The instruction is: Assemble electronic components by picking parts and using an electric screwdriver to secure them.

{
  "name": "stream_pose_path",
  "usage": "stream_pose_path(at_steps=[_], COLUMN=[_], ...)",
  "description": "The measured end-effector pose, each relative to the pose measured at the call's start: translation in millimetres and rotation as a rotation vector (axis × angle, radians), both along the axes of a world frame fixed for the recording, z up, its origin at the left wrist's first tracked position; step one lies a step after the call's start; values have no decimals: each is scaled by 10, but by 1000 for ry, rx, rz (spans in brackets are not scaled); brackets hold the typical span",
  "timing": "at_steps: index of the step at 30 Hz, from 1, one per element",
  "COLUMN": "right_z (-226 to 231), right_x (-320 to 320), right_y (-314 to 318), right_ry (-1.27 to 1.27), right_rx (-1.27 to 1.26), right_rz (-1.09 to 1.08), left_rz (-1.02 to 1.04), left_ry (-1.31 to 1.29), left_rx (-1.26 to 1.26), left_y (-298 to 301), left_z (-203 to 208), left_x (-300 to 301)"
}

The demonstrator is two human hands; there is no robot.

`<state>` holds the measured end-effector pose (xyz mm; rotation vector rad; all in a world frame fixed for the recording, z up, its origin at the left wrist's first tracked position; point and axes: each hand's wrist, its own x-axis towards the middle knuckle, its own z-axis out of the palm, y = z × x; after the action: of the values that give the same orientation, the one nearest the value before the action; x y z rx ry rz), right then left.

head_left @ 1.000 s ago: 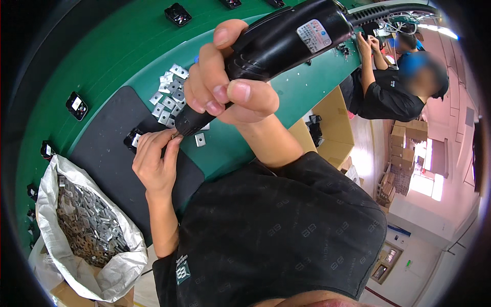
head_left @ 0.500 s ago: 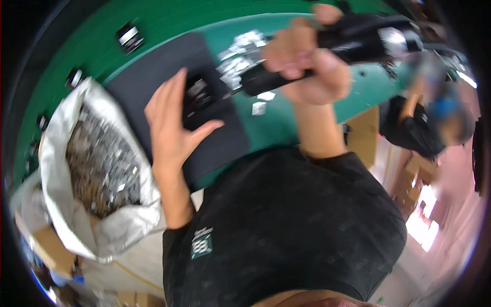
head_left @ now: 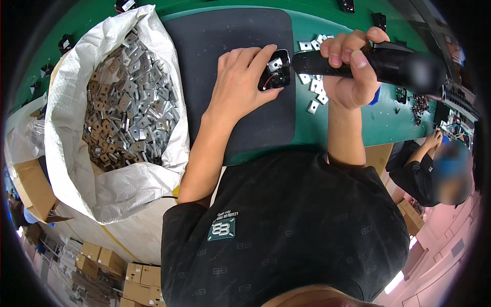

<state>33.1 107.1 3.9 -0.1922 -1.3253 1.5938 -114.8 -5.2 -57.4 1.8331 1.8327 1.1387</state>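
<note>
Hands have shifted since a second ago: the left hand point(head_left: 240, 84) now pins a small black plastic part point(head_left: 275, 75) on the dark rubbery mat point(head_left: 230, 36), fingers spread. The right hand point(head_left: 353, 71) wraps the black electric screwdriver point(head_left: 388, 64), tip at the part's square metal plate. Left, a white woven sack point(head_left: 117, 189) of shiny plates rests against the green surface point(head_left: 388, 120).

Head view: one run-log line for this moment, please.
left hand: steadies black part on mat | right hand: grips power screwdriver, tip at part
</note>
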Motion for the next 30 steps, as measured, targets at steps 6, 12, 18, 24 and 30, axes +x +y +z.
stream_pose_path(at_steps=[6, 12, 18, 24, 30], right_z=[4, -18, -43, -25, -63], right_x=[-91, -109, -121, -146, -136], right_y=[-40, -33, -3, 14, 71], right_ry=[-21, 59, 41, 29, -8], right_rx=[32, -14, 13, 21, 115], right_rz=[-77, -81, -57, 51, 204], left_rz=[42, 42, 43, 49, 60], left_ry=[-23, -15, -22, -44, -54], left_rx=[3, -24, -9, -18, -21], left_y=[10, 15, 28, 45, 39], left_z=[-6, 4, -14, 1, 0], left_x=[15, 18, 17, -2, -1])
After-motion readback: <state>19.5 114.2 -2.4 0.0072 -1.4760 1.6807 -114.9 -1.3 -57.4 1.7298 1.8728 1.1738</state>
